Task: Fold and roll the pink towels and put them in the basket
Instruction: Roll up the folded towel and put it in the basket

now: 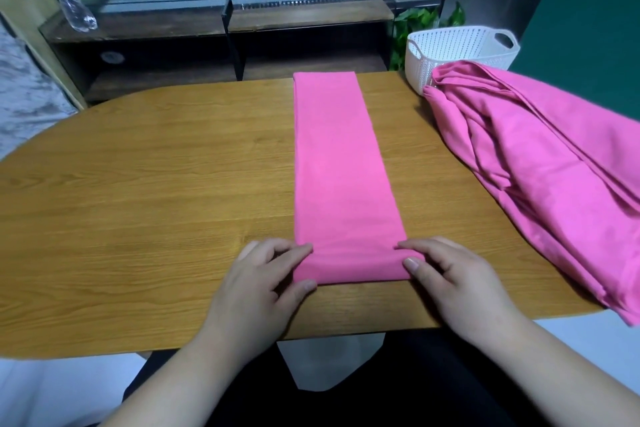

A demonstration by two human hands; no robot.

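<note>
Already 1 towel (343, 166) lies folded into a long strip on the table (156, 184). The left hand (270, 274) and right hand (450, 281) pinch its near end, so rolling has barely begun. An unfolded pile (536, 166) waits right, and the far basket (460, 52) shows no towel.

left hand (266, 276), right hand (453, 279), pinching towel (341, 163) end
</note>
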